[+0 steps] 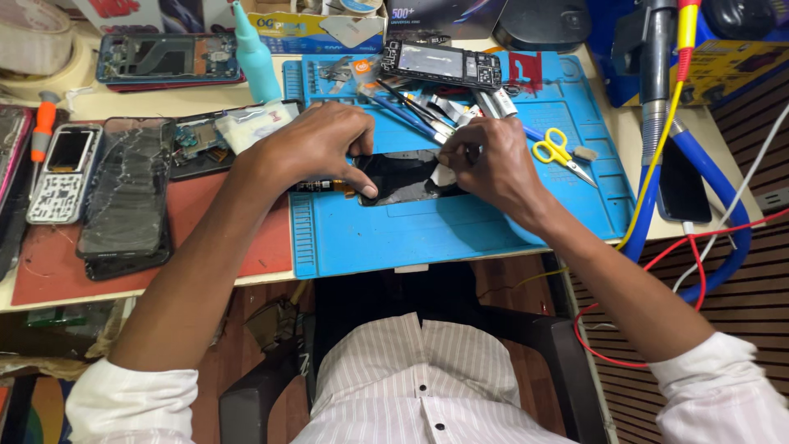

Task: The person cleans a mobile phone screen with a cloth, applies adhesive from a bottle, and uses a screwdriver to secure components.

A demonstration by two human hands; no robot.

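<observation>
Phone: [403,177] black, flat at the middle of the blue mat [460,230], between both hands.
Left hand: [316,144] spread over the phone's left end, fingers [368,191] pressing its lower corner down.
Right hand: [489,160] fingers narrow, pinched on a small white scrap [445,174] at the phone's right end.
Doing it well: likely a steady press on the left, slow even pull on the scrap.
Around: yellow scissors [557,152] just right; brushes and tweezers [415,111] behind; cracked phones [123,193] well left on the desk [164,103].
In the way: tools close behind the knuckles; red wires [699,255] hanging at the right edge.
</observation>
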